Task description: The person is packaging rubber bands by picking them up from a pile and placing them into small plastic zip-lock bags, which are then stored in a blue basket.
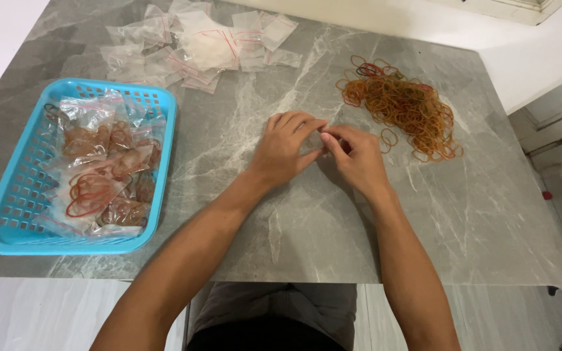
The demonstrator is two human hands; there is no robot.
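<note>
Taking the grey marble-patterned table top [281, 234] as the landmark, a shallow rectangular blue plastic basket with a perforated wall [8, 214] sits at its left end, its long axis running from the near edge toward the far edge and leaning slightly right as it goes away. Inside it lie small clear zip bags already filled with reddish and brown rubber bands [102, 175], overlapping one another. Beyond the basket, at the far left-centre of the table, a loose heap of empty clear plastic zip bags with red seal strips [203, 45] spreads out flat. At the middle of the table the person's left hand [284, 146] and right hand [359, 156] meet, fingertips touching, both resting low over the stone. The fingers are curled inward and pinched together around something small and pale between them; what it is, and which way it points, cannot be told, since the fingers cover it. The forearms come up from the near edge and converge toward that spot. Just right of the right hand, toward the far right part of the table, lies a tangled pile of loose orange, red and brown rubber bands [401, 107], its spread running diagonally from far left to near right, with a few single bands strayed at its near edge close to the right hand.
</note>
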